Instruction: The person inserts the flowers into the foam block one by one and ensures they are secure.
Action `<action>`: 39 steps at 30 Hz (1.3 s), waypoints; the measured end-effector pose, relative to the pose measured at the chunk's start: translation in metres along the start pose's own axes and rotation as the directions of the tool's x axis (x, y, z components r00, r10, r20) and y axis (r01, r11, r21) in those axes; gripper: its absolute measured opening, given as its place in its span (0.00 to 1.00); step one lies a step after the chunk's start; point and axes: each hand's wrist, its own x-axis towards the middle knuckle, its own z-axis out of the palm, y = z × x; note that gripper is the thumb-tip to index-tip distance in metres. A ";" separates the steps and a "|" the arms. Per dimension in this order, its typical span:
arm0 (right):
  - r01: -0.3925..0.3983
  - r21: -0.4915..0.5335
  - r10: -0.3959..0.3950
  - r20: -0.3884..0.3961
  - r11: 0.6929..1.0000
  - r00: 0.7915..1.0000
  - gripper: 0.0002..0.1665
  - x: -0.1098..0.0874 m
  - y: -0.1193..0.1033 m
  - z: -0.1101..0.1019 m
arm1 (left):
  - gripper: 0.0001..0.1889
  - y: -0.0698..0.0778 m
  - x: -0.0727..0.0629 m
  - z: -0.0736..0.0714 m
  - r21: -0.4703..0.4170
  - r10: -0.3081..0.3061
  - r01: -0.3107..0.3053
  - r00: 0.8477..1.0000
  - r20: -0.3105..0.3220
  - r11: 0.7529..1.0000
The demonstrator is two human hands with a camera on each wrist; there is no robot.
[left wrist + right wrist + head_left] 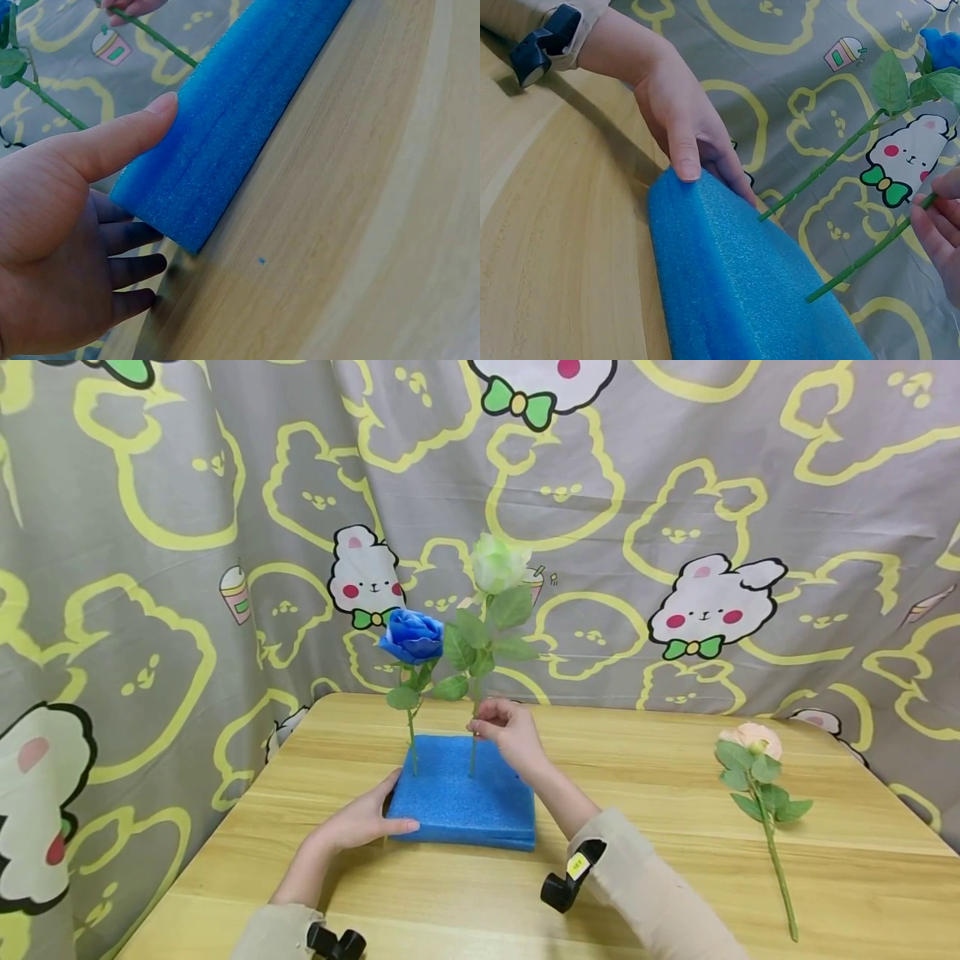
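A blue foam block (465, 802) lies on the table with two artificial roses standing in it. My left hand (367, 814) rests against its front left corner; the thumb (161, 105) lies straight over the front top edge and the other fingers extend along the left side. My right hand (510, 735) pinches the lower stem (870, 251) of a pale green-white rose (498, 564) between thumb and fingers. That stem meets the foam's top, right of the blue rose (412, 637). The blue rose stands upright and no hand touches it.
A peach rose (753, 742) with a long green stem lies on the wooden table (637, 752) at the right. Behind the table hangs a grey cartoon curtain (585, 635). A blue crumb (262, 261) lies on the wood near the block.
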 end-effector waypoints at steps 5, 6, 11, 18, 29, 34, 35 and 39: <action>-0.005 0.007 0.005 0.016 1.000 1.000 0.07 0.000 0.004 0.001 | 0.54 0.000 0.000 0.000 0.001 -0.002 0.002 1.000 -0.002 1.000; -0.007 0.008 0.007 0.017 1.000 1.000 0.07 0.000 0.004 0.001 | 0.54 0.000 0.000 0.000 0.002 -0.003 0.003 1.000 -0.002 1.000; -0.015 -0.008 0.015 0.002 1.000 1.000 0.06 0.000 0.006 0.002 | 0.53 0.000 0.000 0.000 0.002 -0.008 0.008 1.000 -0.003 1.000; 0.008 -0.048 -0.009 -0.009 0.999 1.000 0.06 0.000 0.011 0.004 | 0.53 0.001 -0.001 0.000 0.006 -0.011 0.011 1.000 -0.007 1.000; 0.002 -0.099 -0.003 -0.009 0.995 1.000 0.06 0.001 0.014 0.004 | 0.53 0.000 0.000 0.000 0.007 -0.007 0.008 1.000 -0.008 1.000; 0.002 -0.106 -0.002 -0.005 0.994 1.000 0.05 0.000 0.016 0.003 | 0.53 0.001 0.000 0.000 0.007 -0.008 0.008 1.000 -0.008 1.000; 0.003 -0.110 -0.003 -0.003 0.994 1.000 0.05 0.000 0.017 0.003 | 0.53 0.001 0.000 0.000 0.007 -0.007 0.007 1.000 -0.007 1.000; -0.005 -0.127 0.005 0.003 0.992 1.000 0.04 0.000 0.019 0.003 | 0.53 0.001 -0.001 -0.001 0.001 -0.001 0.001 1.000 -0.005 1.000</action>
